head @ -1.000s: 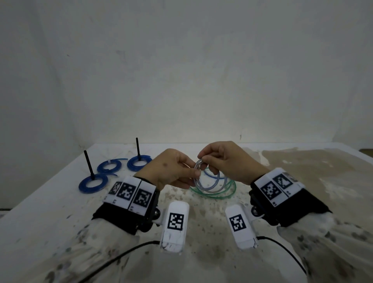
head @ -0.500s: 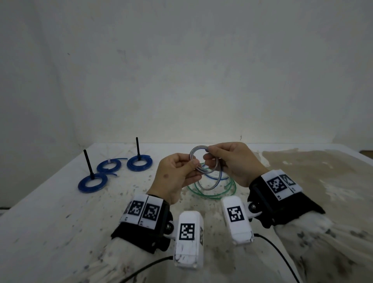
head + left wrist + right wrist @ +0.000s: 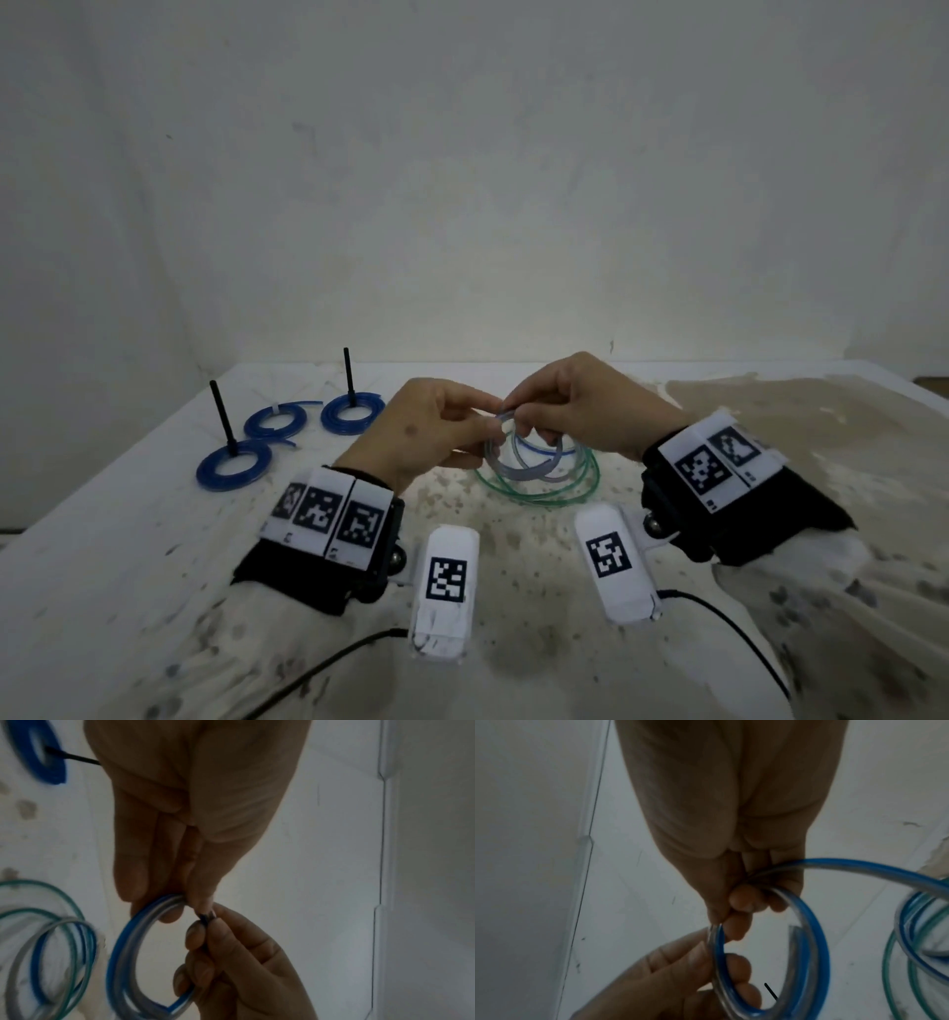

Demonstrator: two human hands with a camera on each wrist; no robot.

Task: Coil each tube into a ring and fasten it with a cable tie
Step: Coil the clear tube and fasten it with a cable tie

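Note:
A clear tube with a blue stripe [image 3: 518, 462] is wound into a few loops above the table. My left hand [image 3: 480, 419] pinches the top of the coil [image 3: 120, 953] between thumb and fingertips. My right hand [image 3: 513, 411] pinches the same coil just beside it, with its fingers curled round the strands [image 3: 818, 943]. The two hands' fingertips touch. One cut tube end [image 3: 794, 931] lies free inside the ring. A small dark bit [image 3: 205, 915] shows between the fingertips; I cannot tell what it is.
A thin green tube [image 3: 539, 496] lies looped on the table under the hands. At the far left are three blue coiled rings, two on black pegs [image 3: 233, 465] [image 3: 352, 413] and one loose [image 3: 274, 419]. A brown stain [image 3: 770, 411] covers the table's right side.
The loop that stood above the fingertips half a second ago has come down against the rest of the coil. Both hands kept hold and sank slightly; the left forearm swung back left.

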